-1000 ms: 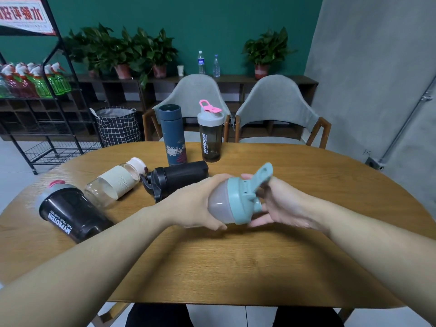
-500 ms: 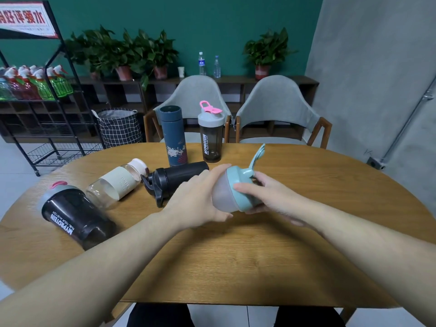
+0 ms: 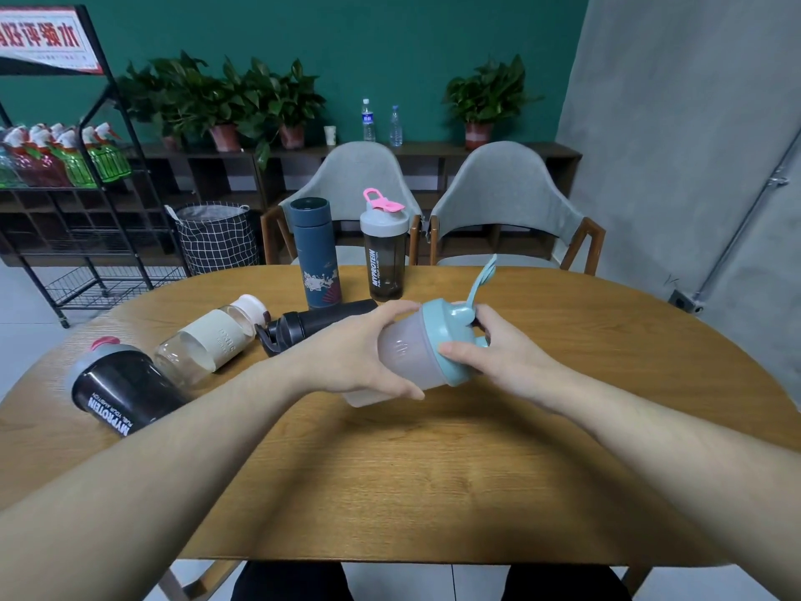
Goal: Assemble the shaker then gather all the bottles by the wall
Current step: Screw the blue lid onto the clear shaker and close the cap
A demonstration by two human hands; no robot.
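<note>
I hold a frosted shaker (image 3: 403, 351) with a light blue lid (image 3: 446, 327) tilted over the middle of the wooden table (image 3: 433, 470). My left hand (image 3: 359, 353) wraps the cup body, and my right hand (image 3: 498, 353) grips the lid, whose loop handle sticks up. Upright at the far edge stand a dark blue flask (image 3: 314, 253) and a dark shaker with a pink-tabbed grey lid (image 3: 385, 249). On their sides at the left lie a black bottle (image 3: 312, 325), a clear bottle with a cream sleeve (image 3: 212, 340) and a black shaker with white lettering (image 3: 117, 390).
Two grey chairs (image 3: 507, 201) stand beyond the table's far edge. A metal rack with spray bottles (image 3: 65, 158) and a checked basket (image 3: 216, 236) are at the left. A shelf with potted plants (image 3: 225, 106) runs along the green wall.
Both hands tilted the shaker more upright and carried it slightly away from me; the lid's loop handle now points upward, and my right hand has shifted its grip around the lid.
</note>
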